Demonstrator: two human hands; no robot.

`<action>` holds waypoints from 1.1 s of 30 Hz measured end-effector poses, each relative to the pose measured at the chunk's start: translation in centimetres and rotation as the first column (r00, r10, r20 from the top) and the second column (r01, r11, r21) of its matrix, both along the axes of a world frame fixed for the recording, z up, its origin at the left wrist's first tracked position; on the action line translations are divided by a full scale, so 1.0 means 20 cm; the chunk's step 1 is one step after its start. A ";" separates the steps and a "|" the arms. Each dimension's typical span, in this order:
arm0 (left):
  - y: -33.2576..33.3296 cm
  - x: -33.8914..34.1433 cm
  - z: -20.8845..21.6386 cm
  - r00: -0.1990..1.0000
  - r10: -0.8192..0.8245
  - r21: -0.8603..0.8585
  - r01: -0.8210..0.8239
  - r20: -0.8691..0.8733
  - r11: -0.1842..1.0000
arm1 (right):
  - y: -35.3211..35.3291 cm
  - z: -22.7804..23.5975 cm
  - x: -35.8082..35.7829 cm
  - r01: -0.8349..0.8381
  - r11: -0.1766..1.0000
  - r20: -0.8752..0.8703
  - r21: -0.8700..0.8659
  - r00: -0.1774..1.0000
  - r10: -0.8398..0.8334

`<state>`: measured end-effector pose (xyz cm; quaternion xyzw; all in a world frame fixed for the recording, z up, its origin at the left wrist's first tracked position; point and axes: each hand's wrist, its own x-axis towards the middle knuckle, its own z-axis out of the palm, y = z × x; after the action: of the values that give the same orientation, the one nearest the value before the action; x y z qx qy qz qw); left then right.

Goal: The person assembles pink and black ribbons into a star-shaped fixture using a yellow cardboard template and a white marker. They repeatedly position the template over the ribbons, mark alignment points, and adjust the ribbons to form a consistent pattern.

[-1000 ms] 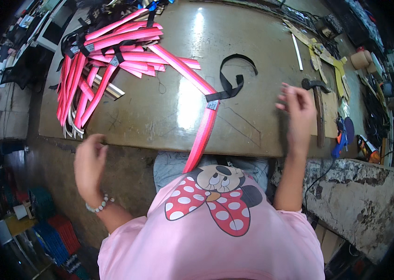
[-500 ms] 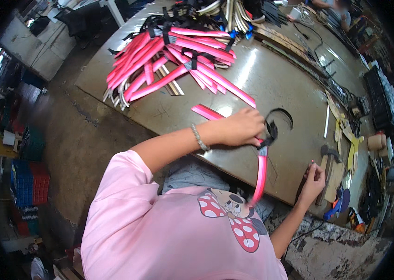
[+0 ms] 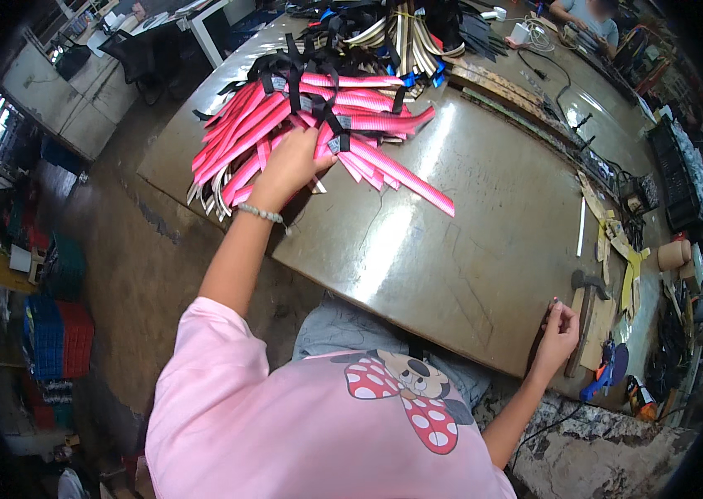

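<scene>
One hammer [image 3: 584, 320]. Pink straps [image 3: 376, 124] lying well left of it, overlapping, uncountable; rightmost strap [image 3: 401, 176] pointing lengthwise hammerward. Left hand [image 3: 287, 164] half-curling fingers over straps, grip unclear; right hand [image 3: 558, 339] pinching beside hammer, contents unclear.

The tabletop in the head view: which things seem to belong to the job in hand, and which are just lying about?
Likely part of the job:
pink straps, with the left hand among them;
black bands on those straps.

Seemingly just lying about:
hammer, untouched, near the right hand;
blue tool;
yellow strips;
white stick.
</scene>
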<state>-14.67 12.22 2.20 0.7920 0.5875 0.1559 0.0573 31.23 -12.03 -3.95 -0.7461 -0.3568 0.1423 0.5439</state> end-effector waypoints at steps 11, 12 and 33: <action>0.04 -0.05 0.43 0.930 -0.149 0.038 0.144 0.335 0.989 | -0.01 0.03 -0.05 0.033 0.998 -0.013 -0.060 0.999 -0.034; 0.07 -0.08 0.48 0.960 -0.129 0.134 0.098 0.248 0.986 | 0.00 0.03 -0.06 0.000 1.000 -0.043 -0.011 0.999 0.000; -0.41 -0.03 0.01 0.940 0.203 -0.027 -0.203 0.275 0.979 | 0.02 0.06 -0.10 0.066 0.998 -0.030 0.000 0.997 -0.066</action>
<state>-15.26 4.03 2.33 0.6977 0.6520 0.2708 0.1216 29.25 -11.64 -2.66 -0.7550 -0.3238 0.1353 0.5540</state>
